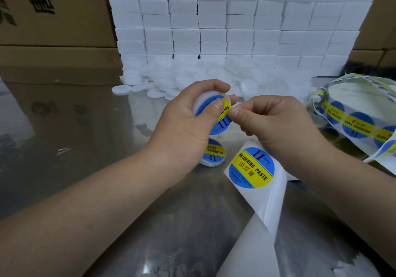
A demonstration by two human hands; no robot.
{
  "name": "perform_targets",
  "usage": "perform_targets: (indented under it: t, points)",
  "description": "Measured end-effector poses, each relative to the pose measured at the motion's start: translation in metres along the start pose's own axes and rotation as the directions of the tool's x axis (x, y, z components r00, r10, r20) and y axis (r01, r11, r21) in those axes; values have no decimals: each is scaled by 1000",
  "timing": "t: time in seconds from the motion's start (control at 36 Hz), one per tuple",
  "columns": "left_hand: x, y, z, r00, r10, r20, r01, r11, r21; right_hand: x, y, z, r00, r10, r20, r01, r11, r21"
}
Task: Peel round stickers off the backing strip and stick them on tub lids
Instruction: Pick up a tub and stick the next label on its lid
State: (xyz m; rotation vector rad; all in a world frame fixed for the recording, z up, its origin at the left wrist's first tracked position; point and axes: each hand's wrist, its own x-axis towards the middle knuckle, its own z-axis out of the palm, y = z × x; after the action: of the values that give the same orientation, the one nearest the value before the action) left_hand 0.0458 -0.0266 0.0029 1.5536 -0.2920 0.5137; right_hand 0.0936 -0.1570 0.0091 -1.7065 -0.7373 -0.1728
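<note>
Our left hand (188, 116) grips a white tub lid (201, 103) above the shiny table (107, 148), thumb pressing a blue and yellow round sticker (224, 115) onto it. Our right hand (272, 122) is curled, with thumb and forefinger pinching that sticker's right edge. The backing strip (265, 208) lies under the right wrist with the next sticker (251, 167) on it, a labelled lid (214, 152) rests below the left hand, and plain lids (171, 77) are heaped behind.

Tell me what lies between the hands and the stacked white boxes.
A heap of plain white lids, seen in the head view, beyond the left hand and right hand, against the boxes.
</note>
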Motion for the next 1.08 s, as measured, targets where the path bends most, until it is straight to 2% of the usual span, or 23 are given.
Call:
perform_targets:
  t: [0.14,0.25,0.31,0.39,0.44,0.5,0.58,0.67,0.92,1.08]
  points:
    - [-7,5,3,991,130,-10,-129,989,75,0,2,0,1000,-4,-11,4,1000,-24]
    - [-11,11,5,971,233,-58,-228,971,73,1,2,-1,994,-34,-102,23,994,-108]
    - [-10,12,5,976,205,-73,-197,975,101,1,2,-2,995,-8,-95,-2,995,-102]
    - [-6,8,2,986,82,-144,-64,990,125,6,6,-3,995,80,-53,-77,996,55]
    - [-2,6,-1,986,53,-160,-22,983,185,8,7,-4,993,112,-23,-109,989,100]
    - [0,6,-3,991,48,-123,-18,972,234,7,8,-4,996,85,21,-86,995,53]
    - [-3,4,-1,996,66,-55,-46,951,305,1,7,-1,994,-23,104,31,997,-77]
    - [-4,0,1,999,45,-25,-34,938,344,0,8,1,990,-46,134,67,985,-161]
    - [-4,1,1,999,27,-34,-11,918,397,0,8,4,994,-42,100,70,953,-295]
    - [-1,-7,-7,998,63,-2,-53,852,522,3,13,-3,1000,-15,19,20,952,-305]
